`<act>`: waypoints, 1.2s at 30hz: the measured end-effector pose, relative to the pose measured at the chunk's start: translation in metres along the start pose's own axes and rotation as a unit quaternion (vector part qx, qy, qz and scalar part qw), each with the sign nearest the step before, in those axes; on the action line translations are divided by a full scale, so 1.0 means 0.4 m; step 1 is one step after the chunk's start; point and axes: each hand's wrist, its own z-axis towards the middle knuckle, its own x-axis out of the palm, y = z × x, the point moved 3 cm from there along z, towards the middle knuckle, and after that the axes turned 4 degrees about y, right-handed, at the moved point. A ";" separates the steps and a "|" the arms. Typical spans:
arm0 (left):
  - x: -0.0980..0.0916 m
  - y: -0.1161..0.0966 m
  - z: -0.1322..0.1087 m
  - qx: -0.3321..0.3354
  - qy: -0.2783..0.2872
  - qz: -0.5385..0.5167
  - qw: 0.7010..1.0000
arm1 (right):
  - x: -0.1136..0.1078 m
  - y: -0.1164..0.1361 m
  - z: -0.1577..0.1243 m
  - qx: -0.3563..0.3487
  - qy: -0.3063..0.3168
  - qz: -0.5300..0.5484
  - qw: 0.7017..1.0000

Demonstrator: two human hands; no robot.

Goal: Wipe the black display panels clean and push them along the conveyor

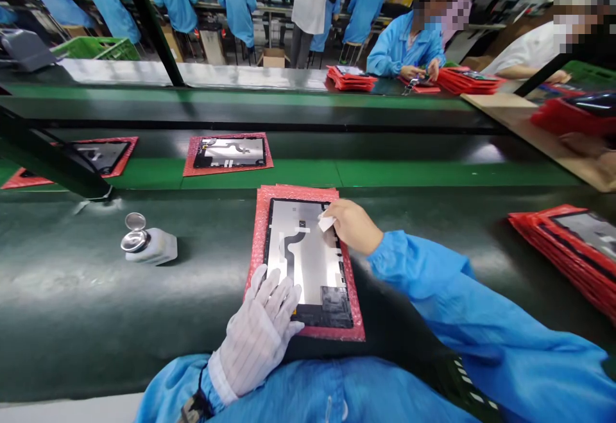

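Observation:
A tablet screen panel (315, 256) with a silvery back and a dark ribbon cable lies on red bubble-wrap sheets (332, 332) in front of me. My left hand (262, 323), in a white striped glove, rests on the panel's lower left part with the fingers stretched out. My bare right hand (356, 224) is at the panel's upper right edge. Its fingers pinch a small white wipe (326, 222) against or just over the silvery surface; contact is hard to tell.
A white pump bottle (153, 246) with its metal lid up stands at left. More panels on red wrap lie on the green belt (308, 172). A red-wrapped stack (568, 250) sits at right. A dark post (58, 160) slants at left. Across the line, a person in blue (404, 44) handles parts.

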 end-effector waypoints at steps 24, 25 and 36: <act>0.045 -0.003 -0.020 -0.007 0.067 0.008 0.998 | 0.055 0.102 0.154 -0.131 0.100 0.093 0.982; 0.043 -0.003 -0.019 -0.007 0.070 0.006 0.997 | 0.057 0.092 0.176 -0.093 0.088 0.080 0.989; 0.027 -0.014 -0.038 -0.036 -0.061 0.032 0.997 | 0.070 0.193 0.062 -0.182 0.108 0.125 0.969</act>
